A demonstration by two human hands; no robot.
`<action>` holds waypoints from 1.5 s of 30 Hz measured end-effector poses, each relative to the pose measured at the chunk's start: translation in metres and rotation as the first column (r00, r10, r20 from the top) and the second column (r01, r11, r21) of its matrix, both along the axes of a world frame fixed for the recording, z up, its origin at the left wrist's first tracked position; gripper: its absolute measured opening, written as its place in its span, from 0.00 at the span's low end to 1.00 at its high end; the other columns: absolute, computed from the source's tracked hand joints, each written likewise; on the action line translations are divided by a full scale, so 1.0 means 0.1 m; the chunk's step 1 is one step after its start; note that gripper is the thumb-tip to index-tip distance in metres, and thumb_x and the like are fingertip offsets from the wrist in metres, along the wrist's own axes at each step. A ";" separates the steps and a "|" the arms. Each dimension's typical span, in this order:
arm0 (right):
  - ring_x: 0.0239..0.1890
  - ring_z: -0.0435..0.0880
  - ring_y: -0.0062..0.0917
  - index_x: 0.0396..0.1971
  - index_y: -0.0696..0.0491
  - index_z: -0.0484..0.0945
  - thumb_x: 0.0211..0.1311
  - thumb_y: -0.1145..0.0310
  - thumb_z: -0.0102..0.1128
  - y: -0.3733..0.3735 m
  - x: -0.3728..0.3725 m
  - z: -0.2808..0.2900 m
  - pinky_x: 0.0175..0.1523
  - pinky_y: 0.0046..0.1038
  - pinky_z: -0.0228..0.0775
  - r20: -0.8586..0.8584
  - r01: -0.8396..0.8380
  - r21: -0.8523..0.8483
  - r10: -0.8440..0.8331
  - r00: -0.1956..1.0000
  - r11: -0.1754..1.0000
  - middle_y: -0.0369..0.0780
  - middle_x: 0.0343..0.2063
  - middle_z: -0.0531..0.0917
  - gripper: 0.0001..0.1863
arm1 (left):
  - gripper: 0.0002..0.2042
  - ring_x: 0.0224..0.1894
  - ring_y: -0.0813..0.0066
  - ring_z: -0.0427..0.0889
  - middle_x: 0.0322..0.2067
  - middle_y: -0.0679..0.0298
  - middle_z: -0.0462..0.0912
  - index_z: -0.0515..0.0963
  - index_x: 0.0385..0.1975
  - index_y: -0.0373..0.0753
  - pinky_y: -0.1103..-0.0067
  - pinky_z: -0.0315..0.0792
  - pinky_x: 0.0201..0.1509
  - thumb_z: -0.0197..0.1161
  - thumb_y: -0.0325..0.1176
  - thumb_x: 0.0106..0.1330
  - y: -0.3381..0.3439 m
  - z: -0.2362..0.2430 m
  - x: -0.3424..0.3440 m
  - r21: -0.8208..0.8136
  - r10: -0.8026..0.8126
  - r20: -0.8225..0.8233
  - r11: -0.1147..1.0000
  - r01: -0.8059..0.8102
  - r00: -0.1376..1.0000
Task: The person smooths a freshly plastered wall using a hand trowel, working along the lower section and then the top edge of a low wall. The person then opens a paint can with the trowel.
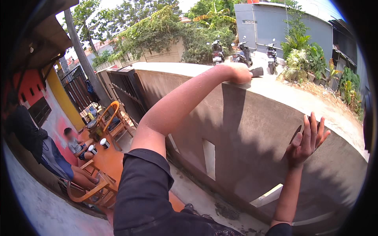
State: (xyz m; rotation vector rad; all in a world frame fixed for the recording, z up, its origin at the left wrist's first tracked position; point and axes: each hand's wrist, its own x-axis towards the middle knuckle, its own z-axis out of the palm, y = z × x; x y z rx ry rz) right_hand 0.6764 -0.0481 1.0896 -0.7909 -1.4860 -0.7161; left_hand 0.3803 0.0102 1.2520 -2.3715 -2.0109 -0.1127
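I've got left hand (238,74) curled round a dark object (258,72) at the top of the wall (267,122); right hand (306,143) spread near its face. Seemingly mid-job; done versus left, can't tell.

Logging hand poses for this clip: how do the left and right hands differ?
The left hand curls around a dark object; the right hand is open, pointing up. The left hand is atop the wall; the right hand is lower, by its face. Both are bare.
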 end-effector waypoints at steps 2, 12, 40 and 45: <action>0.73 0.66 0.47 0.55 0.55 0.82 0.72 0.63 0.44 0.03 0.01 -0.03 0.79 0.56 0.29 0.029 -0.006 0.003 0.006 1.000 1.000 0.43 0.60 0.82 0.22 | 0.22 0.57 0.51 0.83 0.54 0.47 0.84 0.84 0.50 0.35 0.63 0.73 0.60 0.48 0.42 0.71 0.13 0.21 -0.80 0.026 0.305 -0.034 0.952 -0.304 0.952; 0.76 0.63 0.47 0.57 0.55 0.80 0.73 0.65 0.47 0.06 -0.08 0.02 0.80 0.56 0.29 0.050 -0.045 0.069 0.042 0.998 0.997 0.44 0.65 0.78 0.20 | 0.28 0.48 0.48 0.79 0.44 0.44 0.83 0.64 0.68 0.25 0.64 0.70 0.59 0.44 0.44 0.82 -1.33 -0.92 -0.73 0.581 -0.524 0.303 0.764 0.281 0.796; 0.55 0.83 0.29 0.60 0.61 0.73 0.76 0.65 0.57 -1.34 -5.30 -1.24 0.64 0.37 0.73 -0.941 -0.781 -0.173 -0.133 0.310 -0.600 0.42 0.53 0.83 0.20 | 0.19 0.62 0.62 0.79 0.59 0.51 0.79 0.70 0.63 0.32 0.68 0.75 0.67 0.52 0.38 0.81 -3.72 -3.65 -4.38 -0.240 0.039 0.830 0.926 -0.293 -0.557; 0.51 0.81 0.19 0.58 0.63 0.77 0.80 0.66 0.51 -0.74 -5.33 -0.41 0.60 0.26 0.71 -0.776 -0.898 -0.436 0.478 0.412 0.067 0.38 0.49 0.85 0.18 | 0.16 0.60 0.63 0.81 0.55 0.51 0.82 0.73 0.60 0.32 0.71 0.77 0.63 0.54 0.34 0.79 -3.71 -3.70 -4.95 -0.322 0.104 0.814 0.899 -0.296 -0.572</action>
